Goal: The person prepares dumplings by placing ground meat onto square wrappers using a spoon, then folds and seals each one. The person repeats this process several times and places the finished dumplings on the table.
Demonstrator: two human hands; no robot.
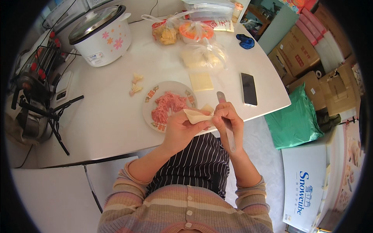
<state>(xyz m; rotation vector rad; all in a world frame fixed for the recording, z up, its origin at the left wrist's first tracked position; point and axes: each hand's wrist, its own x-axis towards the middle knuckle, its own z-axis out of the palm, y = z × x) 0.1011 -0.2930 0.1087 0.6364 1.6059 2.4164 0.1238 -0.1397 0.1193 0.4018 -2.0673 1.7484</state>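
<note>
Between my two hands is a thin dough wrapper [195,117], folded over. My left hand [182,123] grips its left part, thumb in front. The fingertips of my right hand [228,118] pinch its right end. A flat metal spatula [230,135] also lies in my right hand, passing behind the fingers. Just beyond my left hand, a plate with a patterned rim [148,113] holds pink minced meat [170,102]. Behind the hands another pale wrapper [207,108] is partly hidden. A square stack of wrappers [201,81] lies past the plate. Two folded dumplings [136,84] sit left of it.
A white rice cooker [102,38] stands at the back left, near a black tripod [52,112] and a small scale [64,86]. Bagged food [204,55] and an orange-lidded container [196,30] are at the back. A phone [248,88] lies near the table's right edge.
</note>
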